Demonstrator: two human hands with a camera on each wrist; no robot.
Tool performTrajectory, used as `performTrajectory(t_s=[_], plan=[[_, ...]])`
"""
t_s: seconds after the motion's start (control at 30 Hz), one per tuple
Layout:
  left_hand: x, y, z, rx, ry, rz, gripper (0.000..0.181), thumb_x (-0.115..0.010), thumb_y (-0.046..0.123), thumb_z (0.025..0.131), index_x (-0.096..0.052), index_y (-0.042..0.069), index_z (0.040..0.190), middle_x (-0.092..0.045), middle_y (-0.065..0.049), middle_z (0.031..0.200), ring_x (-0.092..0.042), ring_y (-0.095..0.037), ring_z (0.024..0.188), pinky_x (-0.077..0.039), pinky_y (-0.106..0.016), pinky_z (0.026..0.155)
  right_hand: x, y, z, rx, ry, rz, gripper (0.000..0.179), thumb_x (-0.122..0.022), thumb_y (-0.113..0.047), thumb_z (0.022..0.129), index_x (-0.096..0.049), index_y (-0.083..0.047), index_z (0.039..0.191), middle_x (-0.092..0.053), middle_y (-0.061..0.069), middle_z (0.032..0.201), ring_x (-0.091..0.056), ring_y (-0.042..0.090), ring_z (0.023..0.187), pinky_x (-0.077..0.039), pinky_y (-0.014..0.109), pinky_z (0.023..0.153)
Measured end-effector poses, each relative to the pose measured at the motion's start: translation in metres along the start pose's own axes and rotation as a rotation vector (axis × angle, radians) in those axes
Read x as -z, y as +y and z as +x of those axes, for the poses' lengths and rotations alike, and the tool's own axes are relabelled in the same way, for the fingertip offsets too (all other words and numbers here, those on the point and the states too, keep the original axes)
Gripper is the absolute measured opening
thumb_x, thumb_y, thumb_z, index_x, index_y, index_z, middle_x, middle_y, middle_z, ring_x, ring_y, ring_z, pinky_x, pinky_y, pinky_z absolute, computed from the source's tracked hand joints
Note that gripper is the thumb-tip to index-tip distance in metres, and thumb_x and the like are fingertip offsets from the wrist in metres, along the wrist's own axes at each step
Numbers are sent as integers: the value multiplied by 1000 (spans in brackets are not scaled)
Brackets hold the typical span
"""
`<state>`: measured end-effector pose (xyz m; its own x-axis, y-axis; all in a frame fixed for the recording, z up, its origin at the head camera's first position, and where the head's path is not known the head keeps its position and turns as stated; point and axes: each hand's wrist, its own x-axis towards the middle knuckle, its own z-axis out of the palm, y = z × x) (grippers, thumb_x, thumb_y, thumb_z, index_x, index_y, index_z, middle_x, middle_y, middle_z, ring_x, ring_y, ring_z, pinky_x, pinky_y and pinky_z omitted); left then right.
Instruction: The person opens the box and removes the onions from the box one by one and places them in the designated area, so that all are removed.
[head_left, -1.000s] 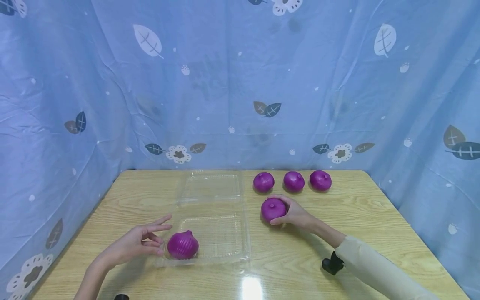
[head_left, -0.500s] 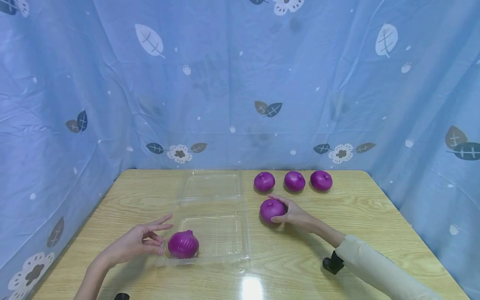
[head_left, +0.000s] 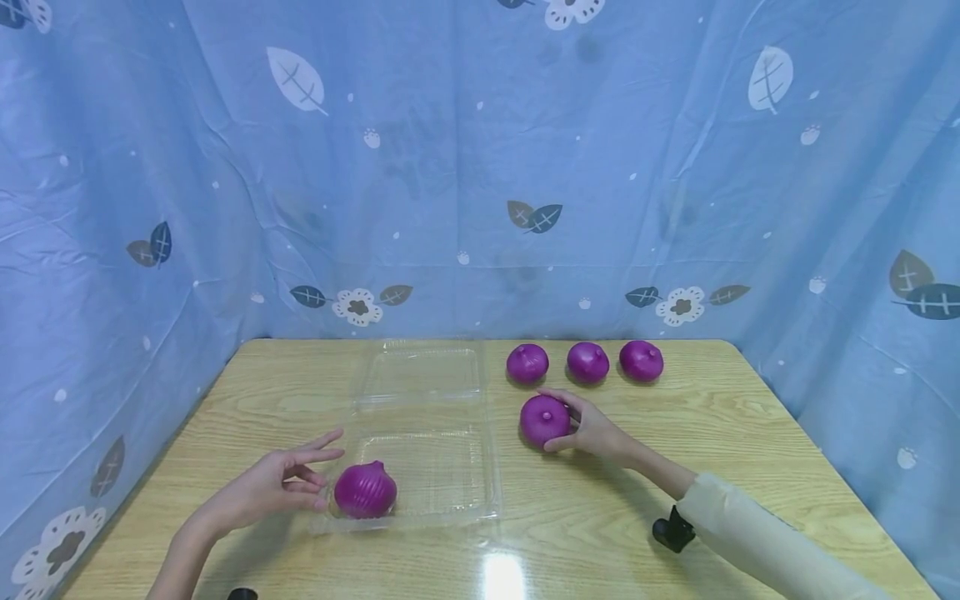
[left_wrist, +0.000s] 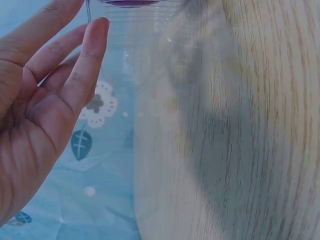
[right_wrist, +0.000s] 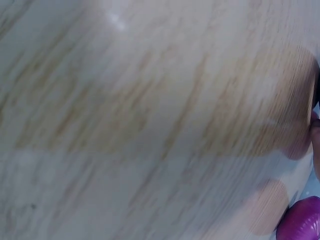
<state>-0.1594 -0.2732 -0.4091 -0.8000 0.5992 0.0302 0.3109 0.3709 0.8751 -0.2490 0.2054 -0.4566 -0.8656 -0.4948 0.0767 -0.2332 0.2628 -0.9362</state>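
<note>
In the head view, my right hand grips a purple onion from its right side, fingers behind it and thumb in front. The onion's stem points up. To the left lies a clear plastic container with its lid folded back. One purple onion sits in its near left corner, stem up. My left hand is beside that corner, fingers loosely extended, thumb tip at the rim. In the left wrist view, a fingertip overlaps the container wall.
Three more purple onions, left, middle and right, stand in a row along the back of the wooden table. A blue patterned curtain hangs behind and at both sides.
The gripped onion has shifted slightly left, its stem tilting back and then forward. My right hand has moved only a little with it. My left hand stays in place.
</note>
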Motion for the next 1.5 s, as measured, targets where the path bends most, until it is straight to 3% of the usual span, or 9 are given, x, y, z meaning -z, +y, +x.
performTrajectory(t_s=[0.07, 0.17, 0.43, 0.6, 0.87, 1.1, 1.33, 1.5], plan=[[0, -1, 0, -4, -1, -1, 75, -73, 15, 84, -34, -10, 143, -35, 27, 144, -62, -14, 97, -54, -26, 85, 1, 1, 0, 13, -6, -7, 88, -81, -4, 73, -33, -1, 147, -36, 22, 148, -40, 39, 131, -46, 30, 98], [0, -2, 0, -14, -4, -3, 72, -72, 14, 84, -36, -11, 141, -32, 34, 142, -61, -14, 98, -54, -25, 86, 2, 3, 0, 26, -29, -4, 90, -81, -3, 73, -31, 0, 147, -31, 24, 150, -38, 40, 132, -49, 28, 94], [0, -4, 0, -22, 0, -6, 71, -72, 12, 84, -36, -11, 141, -33, 32, 143, -61, -15, 97, -54, -26, 85, 9, 6, 1, 47, -78, -36, 87, -80, -3, 75, -31, 1, 147, -36, 24, 147, -37, 41, 132, -55, 26, 82], [0, -4, 0, -22, 0, -4, 71, -72, 13, 84, -36, -10, 141, -32, 32, 144, -61, -16, 97, -54, -26, 85, 14, 6, 2, 54, -100, -55, 88, -81, -3, 74, -32, 0, 147, -39, 22, 145, -40, 41, 130, -55, 29, 82], [0, -1, 0, -17, -14, -14, 69, -71, 13, 85, -38, -13, 139, -27, 34, 145, -61, -15, 95, -54, -27, 85, 19, 9, 1, 86, -105, -58, 89, -81, -3, 72, -32, 3, 146, -43, 18, 144, -38, 38, 132, -40, 34, 105], [-1, -1, 0, -18, -16, -14, 67, -71, 13, 85, -40, -13, 138, -26, 34, 146, -62, -16, 94, -55, -26, 84, 21, 11, 1, 111, -141, 5, 89, -79, 2, 72, -29, 5, 146, -37, 21, 147, -34, 39, 134, -40, 26, 104], [-1, 0, 0, -16, -16, -6, 68, -71, 14, 85, -39, -13, 139, -26, 34, 145, -62, -15, 96, -55, -27, 84, 25, 9, -3, 95, -153, 71, 88, -77, 4, 74, -28, 4, 147, -30, 22, 152, -28, 39, 138, -33, 38, 109], [0, 2, 0, -18, -12, 8, 68, -72, 14, 85, -39, -13, 138, -27, 35, 145, -62, -13, 96, -55, -27, 84, 30, 10, -7, 80, -143, 133, 86, -76, 5, 75, -27, 7, 146, -27, 25, 152, -26, 41, 138, -33, 38, 109]])
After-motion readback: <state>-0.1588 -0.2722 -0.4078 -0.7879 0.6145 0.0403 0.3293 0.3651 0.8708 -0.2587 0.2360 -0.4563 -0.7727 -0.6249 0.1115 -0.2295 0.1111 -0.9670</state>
